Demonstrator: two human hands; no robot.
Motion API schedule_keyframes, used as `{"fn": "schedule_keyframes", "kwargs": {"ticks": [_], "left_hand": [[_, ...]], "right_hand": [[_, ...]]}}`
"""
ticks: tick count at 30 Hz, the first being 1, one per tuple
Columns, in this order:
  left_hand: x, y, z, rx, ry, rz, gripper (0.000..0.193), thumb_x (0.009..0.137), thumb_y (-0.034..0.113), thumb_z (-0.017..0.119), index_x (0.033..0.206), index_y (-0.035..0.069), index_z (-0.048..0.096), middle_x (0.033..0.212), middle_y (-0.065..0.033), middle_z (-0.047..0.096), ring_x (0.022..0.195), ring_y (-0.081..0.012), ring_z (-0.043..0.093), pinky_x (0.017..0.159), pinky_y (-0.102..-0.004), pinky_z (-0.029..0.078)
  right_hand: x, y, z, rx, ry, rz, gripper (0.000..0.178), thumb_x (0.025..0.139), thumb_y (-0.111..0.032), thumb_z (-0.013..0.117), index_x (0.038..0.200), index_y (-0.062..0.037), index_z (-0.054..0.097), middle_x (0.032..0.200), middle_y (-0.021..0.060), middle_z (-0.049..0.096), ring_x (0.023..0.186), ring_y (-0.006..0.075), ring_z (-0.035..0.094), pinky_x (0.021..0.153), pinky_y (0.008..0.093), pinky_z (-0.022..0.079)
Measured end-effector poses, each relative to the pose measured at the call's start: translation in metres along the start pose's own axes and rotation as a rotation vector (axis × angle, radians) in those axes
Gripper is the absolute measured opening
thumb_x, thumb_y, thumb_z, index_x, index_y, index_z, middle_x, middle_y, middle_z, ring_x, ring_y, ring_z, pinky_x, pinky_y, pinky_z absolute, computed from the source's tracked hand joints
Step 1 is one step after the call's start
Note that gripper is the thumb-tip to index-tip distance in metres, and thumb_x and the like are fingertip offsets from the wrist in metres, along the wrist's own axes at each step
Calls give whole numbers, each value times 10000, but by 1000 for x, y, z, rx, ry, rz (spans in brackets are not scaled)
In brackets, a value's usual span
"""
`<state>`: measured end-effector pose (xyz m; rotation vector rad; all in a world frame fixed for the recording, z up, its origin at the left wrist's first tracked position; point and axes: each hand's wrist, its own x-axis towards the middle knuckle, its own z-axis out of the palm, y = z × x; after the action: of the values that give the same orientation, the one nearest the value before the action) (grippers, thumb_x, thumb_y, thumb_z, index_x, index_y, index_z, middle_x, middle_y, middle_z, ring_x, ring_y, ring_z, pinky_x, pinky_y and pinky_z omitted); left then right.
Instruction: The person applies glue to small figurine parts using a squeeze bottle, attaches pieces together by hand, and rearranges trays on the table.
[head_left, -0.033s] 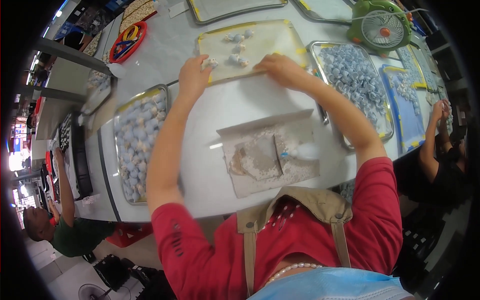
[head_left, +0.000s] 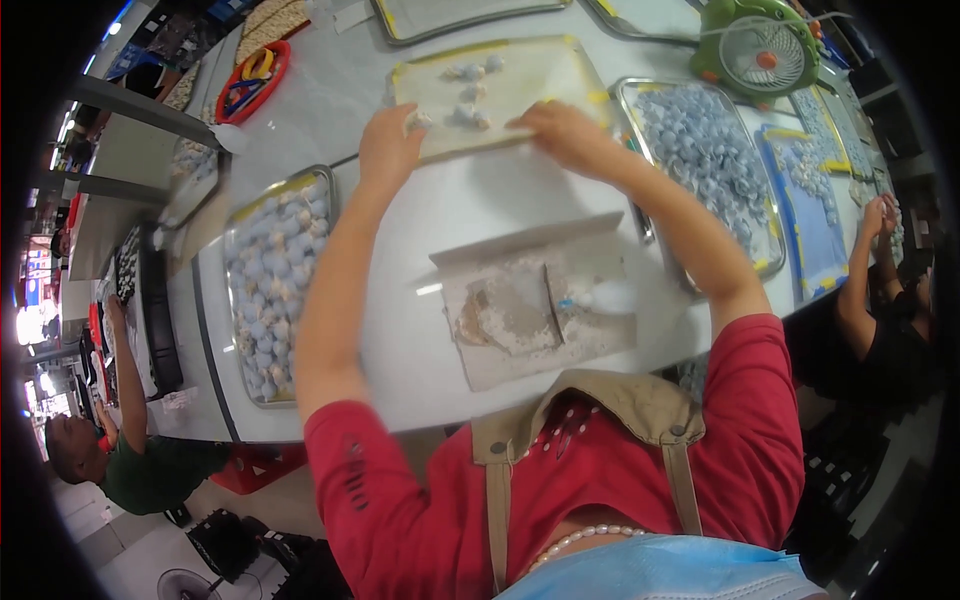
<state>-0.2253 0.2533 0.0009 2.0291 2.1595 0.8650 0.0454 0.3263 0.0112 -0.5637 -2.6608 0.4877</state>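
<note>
A shallow tray (head_left: 540, 85) with a cream lining and yellow tape along its edges lies ahead of me. Several small round pale-blue and cream pieces (head_left: 470, 72) sit on it, seemingly little moulded figure parts. My left hand (head_left: 388, 145) is closed at the tray's near left corner, its fingertips beside one of the pieces (head_left: 418, 120). At the near edge, toward the right, my right hand (head_left: 570, 140) has its thumb and fingers pinched on the tray. The undersides of both grips are hidden.
Left stands a metal tray (head_left: 240, 330) full of round blue pieces; right, a tray (head_left: 775, 262) of blue cup-like pieces. Between my arms lies a worn cardboard tray (head_left: 600, 350) with a white bottle (head_left: 608, 297). A green fan (head_left: 755, 55) and red basket (head_left: 283, 85) stand farther off.
The cream-lined tray and both hands have shifted very slightly to the left. The whole view has also moved a little. Nothing has been picked up or let go.
</note>
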Motion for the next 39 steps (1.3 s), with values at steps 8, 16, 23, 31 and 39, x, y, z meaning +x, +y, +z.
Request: {"fn": "schedule_keyframes", "kwargs": {"ticks": [8, 16, 23, 31, 39], "left_hand": [[-14, 41, 16, 183, 162, -15, 327, 735, 215, 678, 1054, 164, 623, 991, -116, 566, 982, -274, 537, 808, -414, 435], [-20, 38, 29, 324, -130, 266, 122, 755, 206, 645, 810, 98, 630, 758, -95, 587, 747, -265, 597, 675, -381, 481], [-39, 40, 19, 432, -91, 379, 78, 752, 186, 638, 756, 111, 616, 728, -78, 588, 718, -258, 602, 627, -374, 485], [-45, 48, 10, 318, -164, 233, 89, 753, 174, 651, 788, 98, 622, 828, -65, 595, 799, -245, 595, 685, -358, 482], [-22, -7, 33, -611, 292, -567, 434, 741, 173, 669, 1107, -22, 541, 1029, -192, 552, 939, -253, 559, 808, -336, 444]], "right_hand": [[-84, -35, -34, 137, 180, 275, 231, 810, -66, 573, 1038, -85, 608, 949, 96, 602, 922, 274, 559, 788, 348, 453], [-51, 36, -2, -429, 174, 197, 179, 757, -64, 526, 921, -63, 597, 906, 99, 570, 892, 281, 552, 773, 380, 455], [-55, 31, 5, -410, 224, 107, 121, 757, -81, 504, 848, -62, 582, 839, 81, 558, 861, 272, 553, 727, 371, 467], [-57, 29, -2, -299, 116, 194, 257, 736, -38, 573, 987, -78, 614, 1028, 90, 593, 970, 265, 548, 822, 373, 449], [-29, 53, 1, -55, 577, 524, 414, 743, -91, 537, 1146, 3, 519, 1082, 221, 566, 1028, 359, 530, 904, 388, 420]]}}
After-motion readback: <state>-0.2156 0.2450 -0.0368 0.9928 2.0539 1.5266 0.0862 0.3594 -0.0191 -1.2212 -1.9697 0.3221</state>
